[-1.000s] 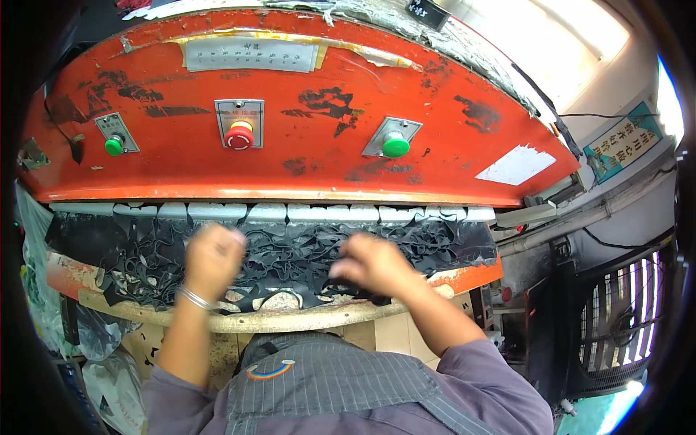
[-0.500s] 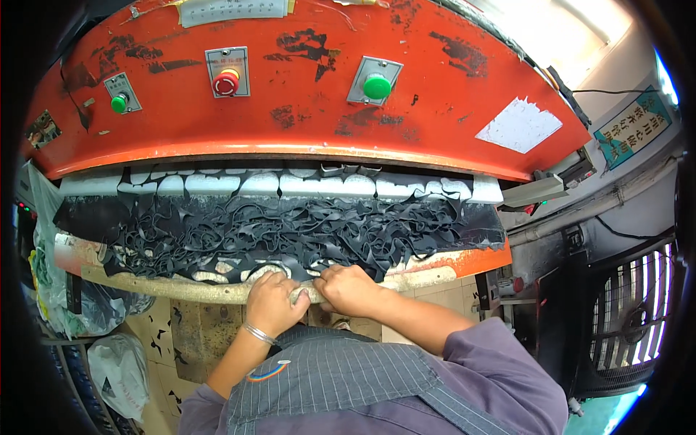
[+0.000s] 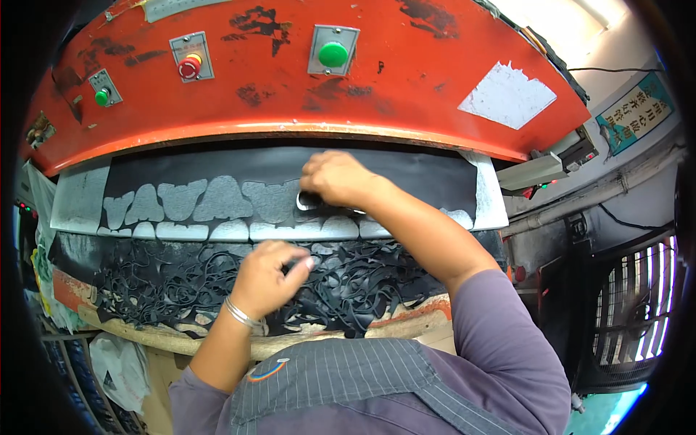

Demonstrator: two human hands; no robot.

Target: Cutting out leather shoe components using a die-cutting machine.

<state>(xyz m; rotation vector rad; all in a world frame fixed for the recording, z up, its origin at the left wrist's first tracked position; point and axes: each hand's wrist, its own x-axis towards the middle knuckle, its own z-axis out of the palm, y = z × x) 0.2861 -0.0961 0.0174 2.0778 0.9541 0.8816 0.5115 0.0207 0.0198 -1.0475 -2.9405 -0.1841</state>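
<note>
Near edge: left hand rests on black offcut scrap, fingers curled, pinching a strip.
Middle: black sheet already shows a row of cut-outs.
Far edge: right hand, fingers closed, places cutting die on uncut stretch beneath orange press.

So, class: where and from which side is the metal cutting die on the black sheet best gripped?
Grip the cutting die by its upright rim, from above on the person's side. It lies flat on the black sheet, and the right hand already covers it from above.
</note>
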